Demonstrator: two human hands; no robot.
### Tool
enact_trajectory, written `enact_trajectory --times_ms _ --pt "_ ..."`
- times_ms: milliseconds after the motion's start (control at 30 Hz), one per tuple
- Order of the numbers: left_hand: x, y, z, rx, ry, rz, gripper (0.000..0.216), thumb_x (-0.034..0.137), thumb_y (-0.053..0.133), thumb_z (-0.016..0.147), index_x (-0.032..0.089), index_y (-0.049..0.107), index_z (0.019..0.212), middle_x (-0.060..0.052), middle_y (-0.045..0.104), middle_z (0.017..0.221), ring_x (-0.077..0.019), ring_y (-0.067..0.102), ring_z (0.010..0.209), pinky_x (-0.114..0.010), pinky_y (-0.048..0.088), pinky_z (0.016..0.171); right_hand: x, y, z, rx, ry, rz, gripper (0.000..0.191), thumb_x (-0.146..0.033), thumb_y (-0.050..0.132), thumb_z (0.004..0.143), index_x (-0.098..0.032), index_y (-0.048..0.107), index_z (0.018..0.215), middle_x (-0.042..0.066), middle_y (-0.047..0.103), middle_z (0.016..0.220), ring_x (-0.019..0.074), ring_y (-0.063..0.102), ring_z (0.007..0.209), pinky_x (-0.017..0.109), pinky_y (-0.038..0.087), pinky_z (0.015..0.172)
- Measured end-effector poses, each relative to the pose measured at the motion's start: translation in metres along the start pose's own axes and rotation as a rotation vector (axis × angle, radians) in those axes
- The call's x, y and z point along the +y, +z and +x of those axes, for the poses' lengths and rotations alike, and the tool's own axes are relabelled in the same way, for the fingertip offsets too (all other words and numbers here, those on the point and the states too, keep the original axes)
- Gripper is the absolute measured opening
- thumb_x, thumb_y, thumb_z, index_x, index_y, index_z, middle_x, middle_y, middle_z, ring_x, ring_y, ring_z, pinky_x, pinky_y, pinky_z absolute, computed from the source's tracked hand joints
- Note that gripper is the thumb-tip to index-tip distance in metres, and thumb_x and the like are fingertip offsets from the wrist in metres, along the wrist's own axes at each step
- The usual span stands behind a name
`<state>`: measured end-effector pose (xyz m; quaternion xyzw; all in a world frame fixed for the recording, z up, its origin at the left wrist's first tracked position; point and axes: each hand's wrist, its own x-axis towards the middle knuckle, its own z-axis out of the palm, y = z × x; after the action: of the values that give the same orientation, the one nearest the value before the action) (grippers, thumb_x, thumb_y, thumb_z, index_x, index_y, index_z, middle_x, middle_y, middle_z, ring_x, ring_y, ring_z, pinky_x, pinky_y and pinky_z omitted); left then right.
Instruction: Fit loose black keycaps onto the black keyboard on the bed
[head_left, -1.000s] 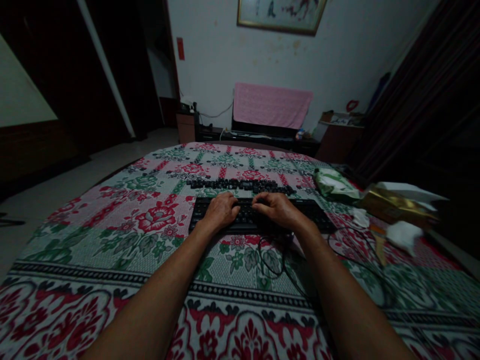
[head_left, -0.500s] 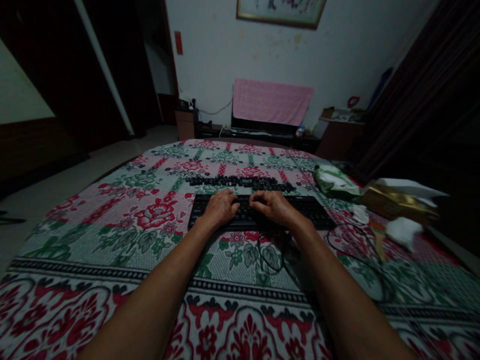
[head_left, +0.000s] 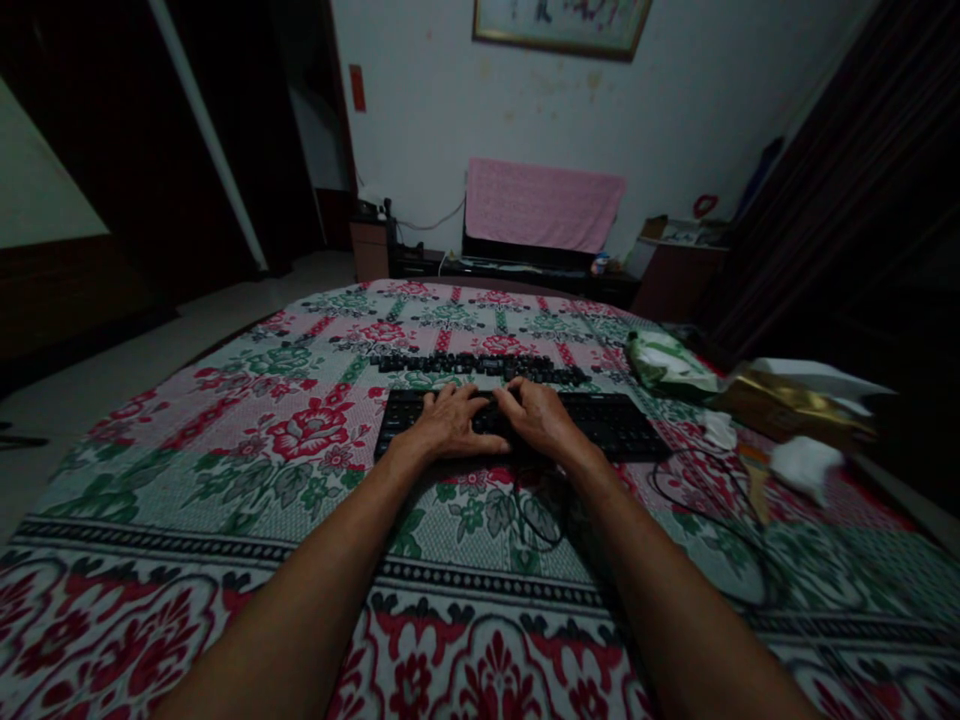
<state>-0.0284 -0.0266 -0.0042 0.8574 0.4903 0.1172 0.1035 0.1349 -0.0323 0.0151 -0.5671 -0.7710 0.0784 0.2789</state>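
Observation:
A black keyboard (head_left: 619, 425) lies across the patterned cloth in front of me. My left hand (head_left: 450, 425) rests on its left half, fingers spread and thumb stretched toward the right. Over the middle of the keyboard, my right hand (head_left: 541, 420) is bent with thumb and forefinger drawn close together. Whatever those fingertips hold, if anything, is too small and dark to make out. Just beyond the keyboard, several loose black keycaps (head_left: 484, 366) lie in uneven rows. Both hands hide much of the keyboard's middle.
A black cable (head_left: 765, 570) loops over the tablecloth (head_left: 262, 480) on the right. Farther right are a green tissue pack (head_left: 667, 365), a gold box (head_left: 795, 405), crumpled white tissue (head_left: 808, 465) and a brush-like tool (head_left: 757, 485). A pink towel (head_left: 544, 205) hangs over a screen behind the table.
My left hand has spread its fingers and moved its thumb right across the keyboard. My right hand has shifted slightly left, its fingers now pointing more forward.

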Motion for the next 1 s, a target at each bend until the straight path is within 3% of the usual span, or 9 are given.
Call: enact_trajectory --times_ms 133,400,533,633,767,900,1000 --pt "0.003 -0.001 -0.003 -0.072 -0.020 0.024 0.097 0.079 0.052 0.053 0.028 0.039 0.134 -0.011 0.024 0.147 -0.0402 0.019 0.131 -0.061 0.017 0.101 -0.001 0.000 0.001 0.021 0.033 -0.038 0.027 -0.031 0.041 0.087 -0.014 0.062 0.086 0.008 0.067 0.076 0.0159 0.060 0.068 0.023 0.035 0.062" --pt "0.004 0.001 -0.001 -0.061 -0.027 0.031 0.097 0.078 0.053 0.053 0.028 0.038 0.135 -0.011 0.024 0.147 -0.0399 0.020 0.131 -0.059 0.018 0.101 -0.007 -0.004 0.002 0.059 0.090 -0.062 0.026 -0.029 0.042 0.086 -0.012 0.062 0.087 0.009 0.067 0.075 0.0174 0.061 0.068 0.024 0.037 0.062" --pt "0.005 0.000 -0.002 -0.068 -0.033 0.033 0.099 0.080 0.053 0.051 0.026 0.040 0.134 -0.011 0.024 0.147 -0.0407 0.019 0.131 -0.060 0.018 0.101 -0.006 -0.019 0.008 0.187 0.143 0.054 0.032 -0.033 0.037 0.087 -0.014 0.061 0.078 0.007 0.066 0.069 0.0162 0.060 0.064 0.023 0.038 0.060" --pt "0.004 -0.001 -0.002 -0.069 -0.033 0.022 0.098 0.079 0.054 0.050 0.026 0.042 0.132 -0.011 0.026 0.147 -0.0398 0.021 0.131 -0.058 0.018 0.102 -0.003 -0.022 0.010 0.174 0.114 0.148 0.033 -0.035 0.038 0.085 -0.016 0.059 0.070 0.005 0.064 0.064 0.0152 0.059 0.062 0.023 0.039 0.060" --pt "0.000 -0.002 0.000 0.013 -0.022 -0.097 0.078 0.071 0.053 0.063 0.028 0.047 0.129 -0.008 0.041 0.139 -0.0353 0.033 0.126 -0.053 0.026 0.101 0.000 -0.014 0.009 0.136 0.133 0.209 0.031 -0.036 0.040 0.084 -0.016 0.059 0.069 0.005 0.064 0.062 0.0158 0.060 0.061 0.024 0.040 0.060" --pt "0.001 -0.001 0.005 0.182 0.118 -0.284 0.047 0.041 0.054 0.077 0.025 0.055 0.121 -0.003 0.062 0.116 -0.0225 0.054 0.107 -0.035 0.038 0.094 -0.004 -0.009 0.008 0.155 0.148 0.207 0.028 -0.037 0.041 0.084 -0.016 0.059 0.075 0.005 0.065 0.064 0.0164 0.061 0.063 0.024 0.041 0.059" --pt "0.004 0.002 0.008 0.216 0.192 -0.328 0.031 0.026 0.048 0.080 0.022 0.065 0.106 -0.001 0.068 0.099 -0.0170 0.061 0.089 -0.026 0.043 0.081 -0.007 -0.008 0.008 0.156 0.151 0.206 0.028 -0.037 0.041 0.084 -0.017 0.059 0.073 0.005 0.065 0.064 0.0161 0.061 0.064 0.023 0.041 0.060"
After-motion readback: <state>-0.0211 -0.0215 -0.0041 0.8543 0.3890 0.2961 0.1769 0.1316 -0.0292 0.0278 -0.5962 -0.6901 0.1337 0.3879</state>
